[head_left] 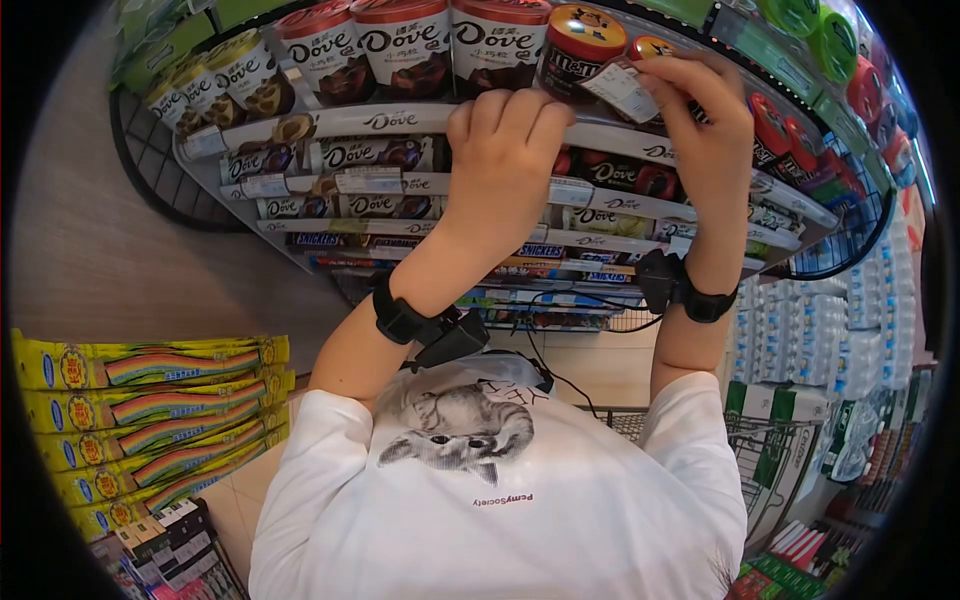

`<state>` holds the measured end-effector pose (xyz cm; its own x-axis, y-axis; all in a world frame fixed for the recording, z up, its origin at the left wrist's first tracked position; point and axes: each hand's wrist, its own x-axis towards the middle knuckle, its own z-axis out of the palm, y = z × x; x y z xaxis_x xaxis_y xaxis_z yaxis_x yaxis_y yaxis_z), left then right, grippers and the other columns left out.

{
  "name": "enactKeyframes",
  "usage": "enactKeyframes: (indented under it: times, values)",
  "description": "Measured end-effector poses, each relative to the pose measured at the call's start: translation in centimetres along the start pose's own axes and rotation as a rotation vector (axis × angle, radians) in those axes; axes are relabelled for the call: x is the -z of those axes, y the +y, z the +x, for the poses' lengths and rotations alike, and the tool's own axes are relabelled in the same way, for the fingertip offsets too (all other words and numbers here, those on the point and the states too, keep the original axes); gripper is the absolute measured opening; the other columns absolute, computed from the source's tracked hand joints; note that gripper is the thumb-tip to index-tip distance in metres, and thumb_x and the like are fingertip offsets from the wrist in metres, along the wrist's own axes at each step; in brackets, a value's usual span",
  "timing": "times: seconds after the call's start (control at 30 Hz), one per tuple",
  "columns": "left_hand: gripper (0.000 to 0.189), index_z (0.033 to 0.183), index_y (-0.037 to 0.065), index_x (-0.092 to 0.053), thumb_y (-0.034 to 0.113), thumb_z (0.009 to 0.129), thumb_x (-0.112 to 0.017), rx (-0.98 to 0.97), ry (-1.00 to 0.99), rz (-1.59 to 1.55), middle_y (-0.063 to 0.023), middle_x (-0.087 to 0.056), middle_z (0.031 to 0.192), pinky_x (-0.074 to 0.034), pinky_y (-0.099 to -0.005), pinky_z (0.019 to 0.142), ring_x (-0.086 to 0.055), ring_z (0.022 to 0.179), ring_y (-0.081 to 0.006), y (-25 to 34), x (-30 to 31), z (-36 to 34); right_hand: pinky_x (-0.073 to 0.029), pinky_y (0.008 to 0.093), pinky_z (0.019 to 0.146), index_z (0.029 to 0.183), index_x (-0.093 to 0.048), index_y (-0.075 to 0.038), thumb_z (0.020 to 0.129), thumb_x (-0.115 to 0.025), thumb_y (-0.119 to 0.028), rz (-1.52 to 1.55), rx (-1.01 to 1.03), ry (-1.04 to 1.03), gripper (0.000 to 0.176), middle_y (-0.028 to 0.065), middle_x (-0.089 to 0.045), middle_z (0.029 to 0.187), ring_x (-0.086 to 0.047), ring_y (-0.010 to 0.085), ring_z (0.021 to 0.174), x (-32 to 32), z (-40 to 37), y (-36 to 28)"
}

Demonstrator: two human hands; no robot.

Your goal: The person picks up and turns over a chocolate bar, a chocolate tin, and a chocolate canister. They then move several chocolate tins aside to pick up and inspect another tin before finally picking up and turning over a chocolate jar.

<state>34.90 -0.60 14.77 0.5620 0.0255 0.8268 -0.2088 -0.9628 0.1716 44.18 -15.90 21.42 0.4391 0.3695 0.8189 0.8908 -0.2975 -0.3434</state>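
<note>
My right hand [700, 115] is at the top shelf, its thumb and fingers pinching a white printed price tag [626, 92]. The tag is tilted in front of an M&M's tub [582, 45] with an orange lid and covers part of a second tub beside it. My left hand [510, 130] lies over the white shelf edge strip [395, 121], fingers bent around it below a Dove chocolate tub [500, 40]; its fingertips are hidden. Black bands with small boxes are strapped on both wrists.
Lower tiers hold Dove bars [375, 153] and Snickers bars [540, 251]. Yellow candy packs [160, 410] are stacked at the left. Bottled water packs [810, 335] and a wire basket [770, 440] stand at the right. A black cable [545, 355] hangs before my shirt.
</note>
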Motion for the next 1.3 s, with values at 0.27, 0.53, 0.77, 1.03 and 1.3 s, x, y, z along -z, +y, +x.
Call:
enactKeyframes:
  times: [0.27, 0.53, 0.77, 1.03, 1.3]
  values:
    - [0.036, 0.101, 0.016, -0.057, 0.001, 0.069, -0.067, 0.003, 0.000, -0.002, -0.0004, -0.054, 0.100, -0.032, -0.0398, 0.085, -0.048, 0.097, -0.0243, -0.4, 0.0, -0.2, -0.033, 0.0408, 0.090, 0.087, -0.069, -0.012, 0.077, -0.068, -0.011, -0.279, 0.178, -0.184, 0.010, 0.0006, -0.066, 0.084, -0.052, 0.0253, 0.104, -0.6, -0.8, 0.4]
    - [0.037, 0.102, 0.016, -0.057, 0.002, 0.069, -0.067, 0.001, 0.006, 0.004, -0.0004, -0.054, 0.101, -0.032, -0.0395, 0.085, -0.048, 0.097, -0.0237, -0.8, -0.2, -0.5, -0.038, 0.0361, 0.087, 0.085, -0.067, -0.010, 0.077, -0.067, -0.008, -0.298, 0.158, 0.020, 0.008, 0.0019, -0.066, 0.085, -0.056, 0.0256, 0.096, -0.6, -0.7, 0.3]
    - [0.037, 0.103, 0.016, -0.057, 0.003, 0.070, -0.067, -0.004, 0.020, 0.006, -0.0001, -0.054, 0.102, -0.032, -0.0392, 0.084, -0.049, 0.098, -0.0232, -0.7, -0.3, -0.7, -0.040, 0.0362, 0.088, 0.085, -0.060, -0.005, 0.075, -0.063, -0.001, 0.050, 0.029, -0.256, 0.012, 0.0088, -0.062, 0.108, -0.055, 0.0268, 0.101, 1.5, -2.2, -2.6]
    - [0.035, 0.104, 0.011, -0.055, 0.007, 0.069, -0.059, -0.052, 0.047, -0.003, -0.0019, -0.053, 0.104, -0.033, -0.0388, 0.085, -0.048, 0.098, -0.0234, -0.8, -0.5, -0.6, -0.033, 0.0449, 0.096, 0.083, -0.059, -0.007, 0.074, -0.065, -0.007, -0.101, 0.082, -0.373, 0.011, 0.0076, -0.060, 0.113, -0.050, 0.0309, 0.112, -0.2, -4.8, -2.3]
    - [0.039, 0.104, 0.018, -0.058, 0.001, 0.069, -0.065, 0.008, -0.080, -0.069, -0.0011, -0.053, 0.099, -0.033, -0.0398, 0.081, -0.048, 0.095, -0.0252, -0.2, 0.8, 0.7, -0.030, 0.0410, 0.096, 0.083, -0.060, -0.009, 0.072, -0.066, -0.007, -0.106, 0.089, -0.309, 0.013, 0.0030, -0.060, 0.111, -0.046, 0.0278, 0.111, -0.5, -4.8, -2.1]
